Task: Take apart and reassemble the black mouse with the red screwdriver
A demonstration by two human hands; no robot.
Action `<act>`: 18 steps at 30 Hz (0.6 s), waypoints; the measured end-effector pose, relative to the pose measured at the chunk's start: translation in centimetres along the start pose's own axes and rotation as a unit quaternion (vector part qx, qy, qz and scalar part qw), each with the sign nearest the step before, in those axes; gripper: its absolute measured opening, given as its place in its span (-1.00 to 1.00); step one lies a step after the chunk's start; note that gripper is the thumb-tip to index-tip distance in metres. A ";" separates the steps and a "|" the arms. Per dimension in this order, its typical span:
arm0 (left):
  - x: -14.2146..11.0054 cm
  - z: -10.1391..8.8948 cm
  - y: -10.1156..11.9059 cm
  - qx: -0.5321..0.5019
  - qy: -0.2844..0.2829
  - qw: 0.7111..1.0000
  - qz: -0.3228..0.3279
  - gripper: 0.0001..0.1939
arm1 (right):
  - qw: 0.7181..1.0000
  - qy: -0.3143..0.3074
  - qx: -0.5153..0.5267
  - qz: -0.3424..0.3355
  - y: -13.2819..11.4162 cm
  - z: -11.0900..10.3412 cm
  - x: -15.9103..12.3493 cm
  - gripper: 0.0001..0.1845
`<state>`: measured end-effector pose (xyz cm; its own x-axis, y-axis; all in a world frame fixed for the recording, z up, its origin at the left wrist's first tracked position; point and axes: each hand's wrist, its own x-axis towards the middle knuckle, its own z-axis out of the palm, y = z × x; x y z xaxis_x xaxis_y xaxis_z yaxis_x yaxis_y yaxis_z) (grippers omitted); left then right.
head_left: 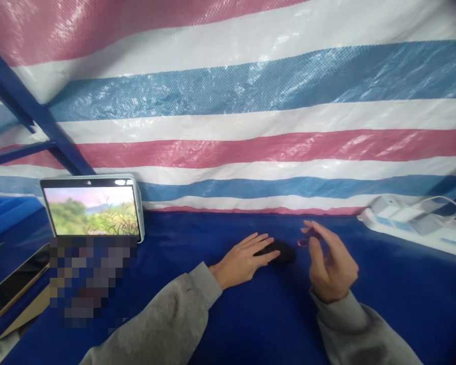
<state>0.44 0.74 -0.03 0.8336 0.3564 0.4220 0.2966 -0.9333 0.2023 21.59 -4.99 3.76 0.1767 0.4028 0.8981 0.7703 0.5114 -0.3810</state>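
Note:
A smooth black oval object (286, 252) lies on the blue tabletop (243, 324); I cannot tell its kind. My left hand (247, 256) reaches over its left side, fingers stretched out and palm down, with the fingertips resting on or just above it. To its right, my right hand (332, 261) is raised slightly with curled fingers. A small dark thing with a shiny reddish end (301, 244) shows between its thumb and fingertips, close to the black oval; blur hides what it is.
A tablet (91, 210) with a landscape picture stands at the left, near a phone (17, 281) and a blue tray (11, 213). A white power strip (414, 230) with plugs and a cable lies at the right. Striped sheeting (228, 96) hangs behind, beside a blue metal frame (66, 154).

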 end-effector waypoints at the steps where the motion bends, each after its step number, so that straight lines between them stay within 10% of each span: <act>1: 0.0 0.0 0.0 0.000 0.001 1.000 -0.001 -0.58 | 1.000 0.002 -0.008 -0.005 -0.1 0.0 0.1 -0.56; 18: 0.0 -0.1 0.1 0.005 0.003 1.000 0.000 -0.59 | 0.999 -0.017 -0.003 -0.032 0.0 -0.3 0.0 -0.43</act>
<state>0.42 0.65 0.09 0.8312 0.3564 0.4267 0.3011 -0.9338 0.1934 21.76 -5.21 3.83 0.1062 0.3944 0.9128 0.7831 0.5325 -0.3212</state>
